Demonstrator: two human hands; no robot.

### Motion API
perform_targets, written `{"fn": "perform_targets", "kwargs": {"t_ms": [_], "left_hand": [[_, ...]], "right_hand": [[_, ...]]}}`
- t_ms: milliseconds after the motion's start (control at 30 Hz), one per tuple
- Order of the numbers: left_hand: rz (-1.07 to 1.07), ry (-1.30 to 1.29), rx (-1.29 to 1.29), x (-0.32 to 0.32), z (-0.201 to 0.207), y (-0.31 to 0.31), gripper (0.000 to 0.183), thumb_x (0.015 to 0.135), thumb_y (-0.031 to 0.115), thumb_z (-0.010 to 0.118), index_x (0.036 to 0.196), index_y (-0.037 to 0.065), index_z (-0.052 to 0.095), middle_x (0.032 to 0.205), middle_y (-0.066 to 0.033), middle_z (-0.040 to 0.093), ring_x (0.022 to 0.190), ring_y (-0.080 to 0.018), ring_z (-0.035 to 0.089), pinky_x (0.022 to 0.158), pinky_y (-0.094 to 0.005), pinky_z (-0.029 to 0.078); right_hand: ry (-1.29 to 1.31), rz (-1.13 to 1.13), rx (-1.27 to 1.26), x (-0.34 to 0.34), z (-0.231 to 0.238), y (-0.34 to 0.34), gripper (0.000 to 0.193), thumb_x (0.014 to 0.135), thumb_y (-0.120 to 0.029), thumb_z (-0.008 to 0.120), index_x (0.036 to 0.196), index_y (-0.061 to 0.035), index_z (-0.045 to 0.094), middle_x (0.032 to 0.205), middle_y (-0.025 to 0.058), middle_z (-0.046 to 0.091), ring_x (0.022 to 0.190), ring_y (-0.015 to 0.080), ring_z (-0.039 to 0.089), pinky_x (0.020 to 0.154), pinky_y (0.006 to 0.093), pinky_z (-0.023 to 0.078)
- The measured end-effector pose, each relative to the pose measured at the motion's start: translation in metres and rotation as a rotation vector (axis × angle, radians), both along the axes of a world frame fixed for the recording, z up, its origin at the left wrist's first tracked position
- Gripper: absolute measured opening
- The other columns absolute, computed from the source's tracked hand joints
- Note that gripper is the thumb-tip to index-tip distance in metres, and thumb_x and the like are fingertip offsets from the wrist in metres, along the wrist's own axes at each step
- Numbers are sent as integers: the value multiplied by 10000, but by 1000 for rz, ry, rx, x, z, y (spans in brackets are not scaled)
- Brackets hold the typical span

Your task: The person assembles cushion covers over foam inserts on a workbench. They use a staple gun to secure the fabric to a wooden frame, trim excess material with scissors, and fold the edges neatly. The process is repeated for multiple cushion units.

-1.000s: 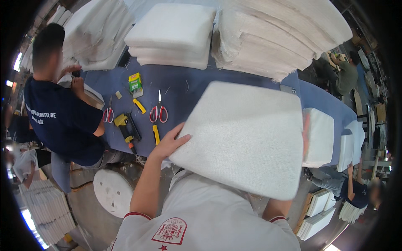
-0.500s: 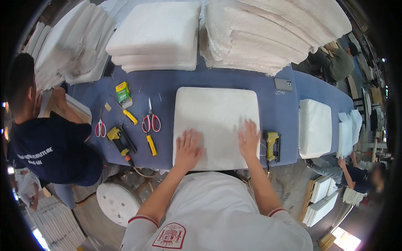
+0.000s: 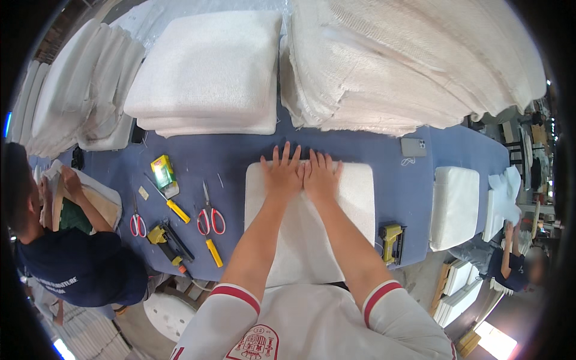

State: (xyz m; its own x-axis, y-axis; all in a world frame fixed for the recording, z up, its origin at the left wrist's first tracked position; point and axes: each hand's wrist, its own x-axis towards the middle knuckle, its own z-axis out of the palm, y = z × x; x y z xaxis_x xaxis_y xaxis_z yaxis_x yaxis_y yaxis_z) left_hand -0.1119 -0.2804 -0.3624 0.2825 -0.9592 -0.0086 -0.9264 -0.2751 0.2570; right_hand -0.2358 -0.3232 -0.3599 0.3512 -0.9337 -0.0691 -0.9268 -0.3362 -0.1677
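Observation:
A square white upholstered cushion (image 3: 300, 258) lies flat on the blue-covered table in front of me. Both my arms stretch over it to its far edge. My left hand (image 3: 283, 175) rests palm down there with the fingers spread, their tips reaching past the edge. Right beside it, touching at the thumbs, my right hand (image 3: 321, 179) lies flat too, fingers stretched out. Neither hand grips anything. To the right of the cushion stands a yellow-and-black staple gun (image 3: 392, 245); scissors (image 3: 210, 219) with red-and-white handles lie to its left.
Left on the table (image 3: 228, 162) are a second staple gun (image 3: 171, 243), a yellow-handled screwdriver (image 3: 178, 211) and a green-yellow box (image 3: 164, 174). Stacked cushions (image 3: 204, 72) and folded white fabric (image 3: 408, 66) line the back. A phone (image 3: 414, 146) lies right; co-workers stand at both sides.
Both my hands have slid forward from the cushion's middle to its far edge and come together. My view has tilted and moved closer to the back stacks.

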Motion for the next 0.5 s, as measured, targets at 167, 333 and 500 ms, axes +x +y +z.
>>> {"fn": "perform_targets", "kwargs": {"t_ms": [167, 333, 500], "left_hand": [[-27, -4, 34, 5, 5, -7, 593, 1138, 492, 369, 1694, 293, 425, 1775, -51, 368, 1637, -349, 316, 1269, -754, 127], [-50, -47, -16, 11, 2, -16, 588, 1137, 466, 376, 1696, 288, 418, 1764, -48, 389, 1623, -358, 343, 1252, -767, 168], [41, 30, 153, 12, 17, -33, 576, 1137, 458, 383, 1677, 268, 447, 1749, -53, 413, 1612, -359, 363, 1251, -769, 178]], "right_hand": [[-77, -2, -41, -1, -10, -11, 554, 1144, -400, 396, 1625, -157, 521, 1584, 61, 584, 1517, 283, 458, 1309, 653, 133], [-93, -8, -56, 6, -12, -24, 514, 1148, -412, 400, 1577, -195, 581, 1537, 32, 626, 1477, 258, 496, 1293, 660, 161], [-53, -118, 133, 22, 14, -43, 503, 1136, -418, 430, 1523, -177, 643, 1483, 79, 680, 1423, 311, 560, 1269, 653, 222]]}}
